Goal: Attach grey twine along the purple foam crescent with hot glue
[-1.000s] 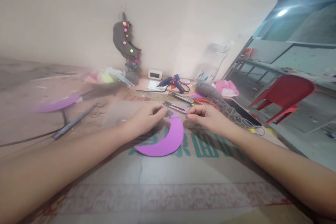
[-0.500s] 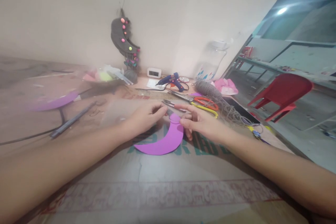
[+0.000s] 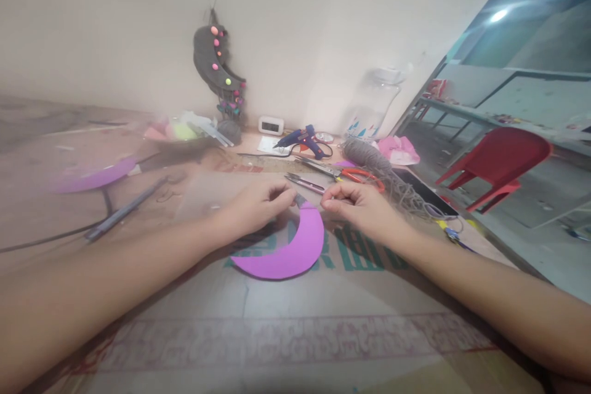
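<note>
A purple crescent cutout [image 3: 286, 257] lies over the printed sheet in front of me, its upper tip wrapped in grey yarn [image 3: 300, 201]. My left hand [image 3: 272, 200] pinches that wrapped tip between thumb and fingers. Just right of the tip, my right hand [image 3: 348, 203] is closed in a pinch; whatever thin thing it may hold cannot be made out. Behind the hands lie small snips [image 3: 305, 183] and orange-handled scissors [image 3: 362, 176], partly covered by the right hand. A skein of grey yarn [image 3: 367, 154] trails loose strands down to the right.
At the back stand a blue glue gun [image 3: 302, 140], a small white clock [image 3: 271, 125] and a clear jar [image 3: 373, 108]. A decorated grey crescent [image 3: 207, 55] hangs on the wall. Another purple piece [image 3: 99, 175] and a grey stick [image 3: 127, 209] lie left. A red chair [image 3: 503, 160] stands beyond the table.
My right hand has come off the crescent's upper edge, its fingers closing into a pinch to the right. The left hand keeps its grip on the tip.
</note>
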Tool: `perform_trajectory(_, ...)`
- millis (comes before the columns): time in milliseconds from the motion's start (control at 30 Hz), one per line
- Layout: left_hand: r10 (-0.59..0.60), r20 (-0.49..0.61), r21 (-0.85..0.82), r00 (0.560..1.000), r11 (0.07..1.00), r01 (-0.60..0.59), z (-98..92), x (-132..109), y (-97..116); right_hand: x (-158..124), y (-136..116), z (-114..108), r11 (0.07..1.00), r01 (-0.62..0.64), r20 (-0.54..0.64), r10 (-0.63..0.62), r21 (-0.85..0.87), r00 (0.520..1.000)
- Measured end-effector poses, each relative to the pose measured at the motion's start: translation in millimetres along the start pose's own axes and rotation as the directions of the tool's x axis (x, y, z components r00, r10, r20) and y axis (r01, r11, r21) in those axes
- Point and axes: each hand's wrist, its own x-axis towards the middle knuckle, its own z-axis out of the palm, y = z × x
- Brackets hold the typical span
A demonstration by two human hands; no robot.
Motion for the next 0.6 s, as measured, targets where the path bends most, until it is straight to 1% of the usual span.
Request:
perform_trajectory(167,0.026,0.026,0.030,0.999,0.999,-0.027,0.5,-3,5,1,2,3,1.000,0.011,-0.038,-0.011,-0.003,0.999)
perform_trajectory(333,0.048,0.024,0.069,0.999,0.996,-0.050,0.2,-3,10,1,7,3,1.000,-0.007,-0.012,0.008,0.021,1.000)
perform_trajectory(467,0.064,0.026,0.107,0.998,0.992,-0.067,-0.2,-3,10,2,11,4,0.998,-0.011,0.005,0.011,0.054,1.000)
perform_trajectory(600,0.059,0.037,0.083,0.998,0.995,-0.062,0.1,-3,9,3,13,5,0.995,-0.020,0.021,0.018,0.101,1.000)
